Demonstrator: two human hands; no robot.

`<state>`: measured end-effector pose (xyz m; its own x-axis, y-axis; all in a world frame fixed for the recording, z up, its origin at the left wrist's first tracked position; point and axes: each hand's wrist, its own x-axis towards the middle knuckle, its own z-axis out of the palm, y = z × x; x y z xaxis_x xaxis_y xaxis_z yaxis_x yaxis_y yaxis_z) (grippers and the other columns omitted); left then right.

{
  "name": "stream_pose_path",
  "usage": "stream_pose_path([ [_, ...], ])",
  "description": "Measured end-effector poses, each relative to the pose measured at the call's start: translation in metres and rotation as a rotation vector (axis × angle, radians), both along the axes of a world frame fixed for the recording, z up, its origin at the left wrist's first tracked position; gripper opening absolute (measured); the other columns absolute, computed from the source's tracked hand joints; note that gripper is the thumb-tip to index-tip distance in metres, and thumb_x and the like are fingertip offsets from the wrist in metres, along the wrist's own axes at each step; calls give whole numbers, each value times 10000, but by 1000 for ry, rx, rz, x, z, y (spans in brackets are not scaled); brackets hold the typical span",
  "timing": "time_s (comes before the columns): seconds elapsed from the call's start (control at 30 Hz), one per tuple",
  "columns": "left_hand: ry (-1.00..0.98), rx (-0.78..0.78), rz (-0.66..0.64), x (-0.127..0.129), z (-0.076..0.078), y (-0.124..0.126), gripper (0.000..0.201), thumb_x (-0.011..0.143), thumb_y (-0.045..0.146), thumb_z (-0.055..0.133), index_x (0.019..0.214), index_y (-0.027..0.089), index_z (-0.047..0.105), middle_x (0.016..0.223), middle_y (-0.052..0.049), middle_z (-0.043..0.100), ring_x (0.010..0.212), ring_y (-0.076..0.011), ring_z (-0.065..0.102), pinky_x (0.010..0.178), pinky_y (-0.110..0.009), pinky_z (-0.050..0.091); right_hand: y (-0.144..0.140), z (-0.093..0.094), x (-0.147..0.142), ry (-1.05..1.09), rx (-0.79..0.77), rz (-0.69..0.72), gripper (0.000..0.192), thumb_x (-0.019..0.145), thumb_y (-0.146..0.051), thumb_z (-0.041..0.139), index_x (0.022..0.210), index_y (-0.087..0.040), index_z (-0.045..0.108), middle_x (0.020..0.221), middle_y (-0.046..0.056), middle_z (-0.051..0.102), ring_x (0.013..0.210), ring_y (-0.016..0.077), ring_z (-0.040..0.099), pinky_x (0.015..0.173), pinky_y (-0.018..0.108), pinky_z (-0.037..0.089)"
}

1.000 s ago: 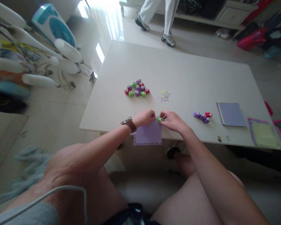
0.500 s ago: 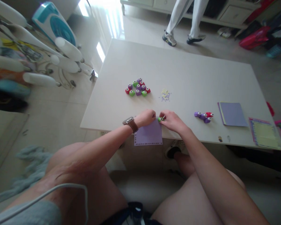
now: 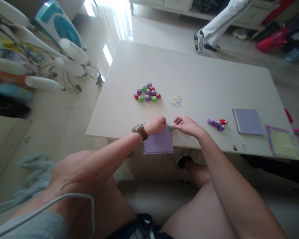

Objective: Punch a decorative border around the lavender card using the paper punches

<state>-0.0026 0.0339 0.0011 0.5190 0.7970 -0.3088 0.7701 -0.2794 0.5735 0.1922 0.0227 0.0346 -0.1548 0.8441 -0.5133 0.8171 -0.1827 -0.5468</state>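
Observation:
A purple paper sheet point(image 3: 158, 144) with punched holes along its near edge lies over the front edge of the white table point(image 3: 201, 76). My left hand point(image 3: 155, 124), with a brown watch on the wrist, pinches the sheet's far edge. My right hand point(image 3: 186, 125) presses flat on a small green punch point(image 3: 169, 126) at the sheet's far right corner; the punch is mostly hidden under the fingers.
A cluster of several red, green and purple punches point(image 3: 147, 93) sits mid-table, with paper confetti point(image 3: 176, 100) to its right. Three more punches point(image 3: 217, 123), a purple paper stack point(image 3: 248, 121) and a yellow-green sheet point(image 3: 282, 142) lie right. A person's legs point(image 3: 219, 23) cross beyond the table.
My right hand has flattened down over the green punch, hiding most of it. The person beyond the table has walked to the right.

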Motion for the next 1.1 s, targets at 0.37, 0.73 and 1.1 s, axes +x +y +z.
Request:
stream_pose_path([
  [0.37,7,-4,3,0,0,0,245,917,208,545,997,138,766,973,-100,785,836,-184,654,735,-271,458,3,-15,4,86,-130,-43,216,896,-340,745,907,-171,612,783,53,712,714,161,657,618,236,469],
  [0.73,13,0,5,1,-2,0,242,919,229,544,983,160,768,990,-94,790,857,-191,668,753,-282,472,3,-13,3,84,-138,-66,205,896,-327,744,900,-169,614,783,56,715,684,151,642,628,240,485],
  [1.1,47,6,-7,2,-3,1,261,911,228,530,992,165,770,1003,-99,791,874,-196,677,764,-283,473,6,-16,-3,100,-185,-186,258,830,-288,829,854,-172,600,718,24,677,605,122,594,574,228,466],
])
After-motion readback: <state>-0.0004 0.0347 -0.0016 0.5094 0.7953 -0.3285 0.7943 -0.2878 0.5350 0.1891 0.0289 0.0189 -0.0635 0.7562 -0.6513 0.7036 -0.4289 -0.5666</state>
